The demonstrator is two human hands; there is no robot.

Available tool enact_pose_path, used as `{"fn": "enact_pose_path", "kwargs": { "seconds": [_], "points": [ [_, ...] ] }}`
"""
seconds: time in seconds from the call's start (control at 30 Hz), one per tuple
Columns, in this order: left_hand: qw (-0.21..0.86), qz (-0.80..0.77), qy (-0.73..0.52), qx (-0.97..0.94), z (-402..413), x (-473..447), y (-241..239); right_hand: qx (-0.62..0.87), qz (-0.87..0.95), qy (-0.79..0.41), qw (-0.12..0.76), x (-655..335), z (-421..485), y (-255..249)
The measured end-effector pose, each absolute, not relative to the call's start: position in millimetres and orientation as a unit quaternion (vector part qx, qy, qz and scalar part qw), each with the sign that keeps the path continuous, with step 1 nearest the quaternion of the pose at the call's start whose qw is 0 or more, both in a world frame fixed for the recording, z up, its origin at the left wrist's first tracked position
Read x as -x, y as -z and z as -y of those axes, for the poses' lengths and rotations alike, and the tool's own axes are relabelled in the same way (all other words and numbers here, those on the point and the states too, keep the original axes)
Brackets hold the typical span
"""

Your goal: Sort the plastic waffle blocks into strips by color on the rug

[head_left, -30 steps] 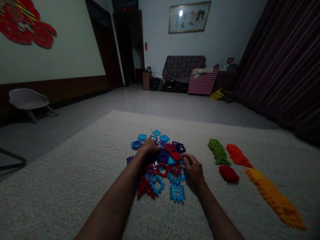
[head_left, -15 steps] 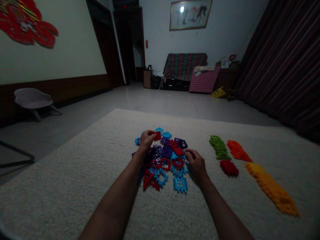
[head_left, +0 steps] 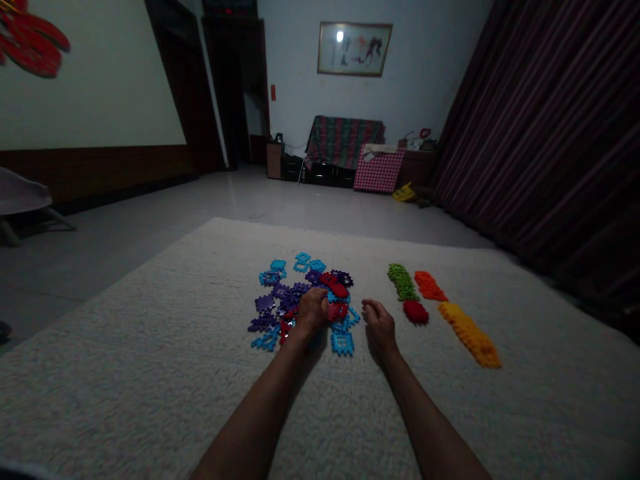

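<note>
My left hand (head_left: 313,312) is closed, low over the pile of interlocking plastic pieces, its fingertips at a red piece (head_left: 336,312) that it appears to pinch. Part of that piece is hidden by the fingers. My right hand (head_left: 380,327) is just right of the pile, fingers loosely curled and apart, with nothing visible in them. Purple pieces (head_left: 265,303) and blue pieces (head_left: 343,343) lie loose around the left hand. Beyond it, several red pieces (head_left: 334,285) overlap in a short row. My left forearm hides part of the pile's near side.
To the right, pieces lie in rows by colour: green (head_left: 401,281), orange (head_left: 430,285), dark red (head_left: 415,312) and yellow (head_left: 470,335). All rest on a pale textured mat (head_left: 175,300). A low chair (head_left: 23,197) stands at far left, and a dark curtain (head_left: 475,113) hangs at right.
My left hand has come nearer and to the right with the red piece from the pile's far side. My right hand has drawn slightly away from the pile. The view has shifted.
</note>
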State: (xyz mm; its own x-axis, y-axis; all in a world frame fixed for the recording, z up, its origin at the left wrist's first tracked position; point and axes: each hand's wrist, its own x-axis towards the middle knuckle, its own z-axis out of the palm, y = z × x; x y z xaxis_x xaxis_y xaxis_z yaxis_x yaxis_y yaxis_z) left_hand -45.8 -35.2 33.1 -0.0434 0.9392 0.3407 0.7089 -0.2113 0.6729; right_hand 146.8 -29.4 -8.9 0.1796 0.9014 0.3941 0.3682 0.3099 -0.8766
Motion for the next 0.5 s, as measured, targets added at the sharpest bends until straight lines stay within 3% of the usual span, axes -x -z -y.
{"fn": "enact_pose_path", "kwargs": {
  "seconds": [0.17,0.5],
  "points": [
    [0.078,-0.595,-0.389,-0.699,38,43,-22,0.519,0.643,-0.253,0.503,-143,41,1],
    [0.025,-0.591,-0.359,-0.722,26,40,-3,0.452,0.809,-0.095,0.364,-133,42,6]
  ]
}}
